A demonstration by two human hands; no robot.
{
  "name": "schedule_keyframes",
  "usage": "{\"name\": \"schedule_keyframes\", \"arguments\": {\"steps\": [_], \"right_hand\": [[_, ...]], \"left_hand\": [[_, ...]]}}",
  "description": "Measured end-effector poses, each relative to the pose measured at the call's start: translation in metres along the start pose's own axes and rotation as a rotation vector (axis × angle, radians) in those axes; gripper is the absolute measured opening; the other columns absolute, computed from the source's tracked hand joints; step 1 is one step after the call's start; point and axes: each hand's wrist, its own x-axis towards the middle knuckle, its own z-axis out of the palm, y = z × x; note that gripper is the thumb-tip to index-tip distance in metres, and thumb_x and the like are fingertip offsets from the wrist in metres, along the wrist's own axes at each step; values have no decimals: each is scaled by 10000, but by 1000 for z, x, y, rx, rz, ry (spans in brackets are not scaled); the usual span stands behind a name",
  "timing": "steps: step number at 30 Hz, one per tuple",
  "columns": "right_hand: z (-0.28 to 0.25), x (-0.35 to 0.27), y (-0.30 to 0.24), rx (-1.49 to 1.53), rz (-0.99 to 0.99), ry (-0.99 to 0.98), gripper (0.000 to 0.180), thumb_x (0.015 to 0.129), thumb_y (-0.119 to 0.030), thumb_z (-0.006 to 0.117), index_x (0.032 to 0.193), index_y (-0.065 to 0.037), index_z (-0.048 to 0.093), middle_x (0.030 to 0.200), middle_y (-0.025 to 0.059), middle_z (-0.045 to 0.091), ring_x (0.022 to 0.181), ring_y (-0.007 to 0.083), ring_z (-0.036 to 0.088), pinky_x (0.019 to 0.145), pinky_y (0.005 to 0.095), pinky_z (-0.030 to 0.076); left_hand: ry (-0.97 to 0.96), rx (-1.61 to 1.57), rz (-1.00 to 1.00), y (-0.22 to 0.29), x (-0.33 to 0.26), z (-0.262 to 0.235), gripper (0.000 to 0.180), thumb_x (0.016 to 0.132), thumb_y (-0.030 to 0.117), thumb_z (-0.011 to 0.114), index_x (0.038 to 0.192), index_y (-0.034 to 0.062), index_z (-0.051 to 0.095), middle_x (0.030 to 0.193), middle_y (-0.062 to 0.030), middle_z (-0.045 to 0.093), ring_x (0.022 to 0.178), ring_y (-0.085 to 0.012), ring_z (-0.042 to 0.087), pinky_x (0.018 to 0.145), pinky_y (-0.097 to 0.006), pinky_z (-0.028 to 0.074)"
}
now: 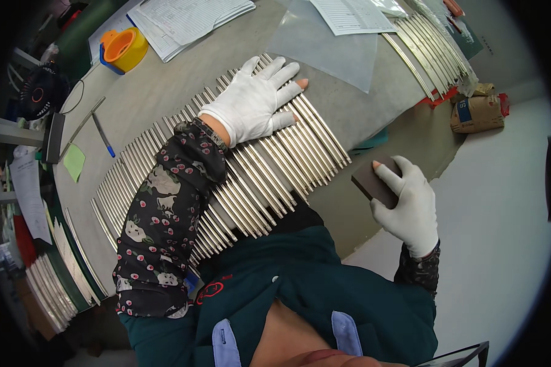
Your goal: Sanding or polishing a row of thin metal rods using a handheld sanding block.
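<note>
Currently: left hand [251, 104] flat across the metal rods [303, 144], gloved fingers spread wide; pressing or merely resting, cannot tell. Right hand [410, 208] out past the table's edge, fingers closed around a dark block [375, 185], well apart from the rods. Rods lie side by side on the grey table [183, 79], some gaps in the row, near ends toward my lap. Laying-out looks done, I judge; which are dealt with and which left, their surfaces don't show. Further rods [431, 52] lie upper right, finished or waiting unclear.
</note>
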Motion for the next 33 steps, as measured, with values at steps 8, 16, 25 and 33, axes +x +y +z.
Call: {"name": "schedule_keyframes", "arguments": {"steps": [8,16,25,33], "right_hand": [[7,0,-12,137,69,165,582,617,-75,677,1197,-71,634,1243,187,554,1081,347,580,932,395,481],[23,24,-21,43,-47,282,539,646,-150,711,1175,-98,624,1197,166,558,995,324,586,816,398,523],[32,59,-32,19,-115,247,500,692,-218,702,1170,-87,636,1120,219,577,952,345,607,763,396,540],[1,-7,0,114,118,145,524,646,-160,698,1164,-93,657,1184,169,581,1032,333,587,880,399,503]], "left_hand": [[7,-1,2,-3,-5,3,691,959,586,335,1476,128,349,1529,-174,317,1412,-361,290,1149,-535,195],[-30,-15,-13,-1,-6,-2,691,960,588,328,1472,125,358,1533,-166,313,1417,-356,284,1153,-524,189],[-23,-2,-3,-1,-7,-1,704,963,602,307,1482,127,340,1535,-165,308,1419,-357,278,1157,-529,179],[45,34,9,-2,-7,3,639,955,536,399,1450,132,397,1503,-148,367,1392,-330,332,1146,-525,217]]}}
